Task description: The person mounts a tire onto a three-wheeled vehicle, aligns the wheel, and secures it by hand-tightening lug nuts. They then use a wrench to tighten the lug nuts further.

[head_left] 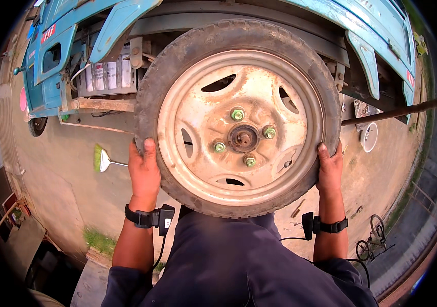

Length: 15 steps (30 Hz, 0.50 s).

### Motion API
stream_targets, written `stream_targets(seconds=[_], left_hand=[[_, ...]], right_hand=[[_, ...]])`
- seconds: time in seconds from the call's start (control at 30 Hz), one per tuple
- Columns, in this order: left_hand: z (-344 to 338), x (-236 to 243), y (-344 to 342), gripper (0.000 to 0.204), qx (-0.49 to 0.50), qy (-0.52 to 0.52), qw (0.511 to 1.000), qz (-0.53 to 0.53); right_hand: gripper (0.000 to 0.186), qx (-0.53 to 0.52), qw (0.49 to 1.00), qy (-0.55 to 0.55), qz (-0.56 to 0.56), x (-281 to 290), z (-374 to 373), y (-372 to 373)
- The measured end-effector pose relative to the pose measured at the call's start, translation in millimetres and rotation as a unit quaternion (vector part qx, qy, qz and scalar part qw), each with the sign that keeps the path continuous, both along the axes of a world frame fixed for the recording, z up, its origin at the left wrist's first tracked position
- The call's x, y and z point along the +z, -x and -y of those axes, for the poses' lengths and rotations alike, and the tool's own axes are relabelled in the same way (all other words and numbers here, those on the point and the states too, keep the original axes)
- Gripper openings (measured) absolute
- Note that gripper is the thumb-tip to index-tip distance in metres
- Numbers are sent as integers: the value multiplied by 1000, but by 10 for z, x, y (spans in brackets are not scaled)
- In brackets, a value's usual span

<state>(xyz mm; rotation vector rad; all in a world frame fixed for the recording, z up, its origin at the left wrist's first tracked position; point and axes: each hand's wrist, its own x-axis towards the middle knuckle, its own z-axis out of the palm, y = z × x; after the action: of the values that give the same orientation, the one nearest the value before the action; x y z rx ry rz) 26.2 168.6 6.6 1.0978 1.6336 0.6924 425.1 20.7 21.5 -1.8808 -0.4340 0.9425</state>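
Wheel is beside the blue truck, left hand and right hand holding its opposite edges; likely a steadying step, the next move calling for even pressure.

Red lettering on white panels

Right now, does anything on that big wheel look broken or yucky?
The round cream metal wheel is stained rusty brown in patches, which looks odd against its pale colour. The dark rubber tyre, held between the left hand and right hand, looks scuffed. Nothing looks clearly broken.
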Motion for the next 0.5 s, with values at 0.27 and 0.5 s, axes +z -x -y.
stream_targets(seconds=[0.27,0.5], left_hand=[[-76,-27,-22,74,-31,-59,996,-54],[-115,-5,-43,72,-28,-67,996,-47]], right_hand=[[71,17,999,13,41,-88,146,-24],[63,9,1000,-19,14,-71,132,38]])
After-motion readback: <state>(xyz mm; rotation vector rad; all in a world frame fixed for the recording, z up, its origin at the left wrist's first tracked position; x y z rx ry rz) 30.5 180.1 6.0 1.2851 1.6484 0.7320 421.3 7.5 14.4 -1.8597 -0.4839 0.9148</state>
